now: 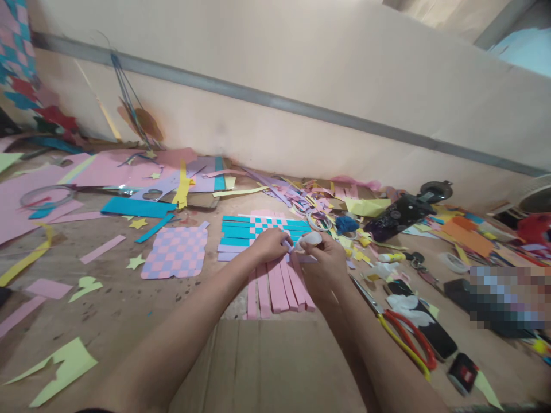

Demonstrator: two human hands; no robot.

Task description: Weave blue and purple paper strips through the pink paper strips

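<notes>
Pink paper strips [275, 287] hang toward me from a half-woven paper mat, where blue strips [236, 232] cross them at the top and lilac strips [232, 253] lie below. Over the mat's middle, my left hand [272, 245] is closed, pinching a narrow lilac paper strip [287, 246]. Close beside it, my right hand [328, 253] is closed around a small white roundish object [310, 241]; its kind is unclear, and fingers partly cover it. To the left lies a finished pink-and-lilac checkered paper mat [175, 252].
At right are scissors [408, 341] with red and yellow handles, a phone [434, 332], a dark tumbler [400, 213] and a glue stick [392, 257]. Paper scraps [301, 195] pile along the wall. A cardboard sheet [258, 367] lies nearest me.
</notes>
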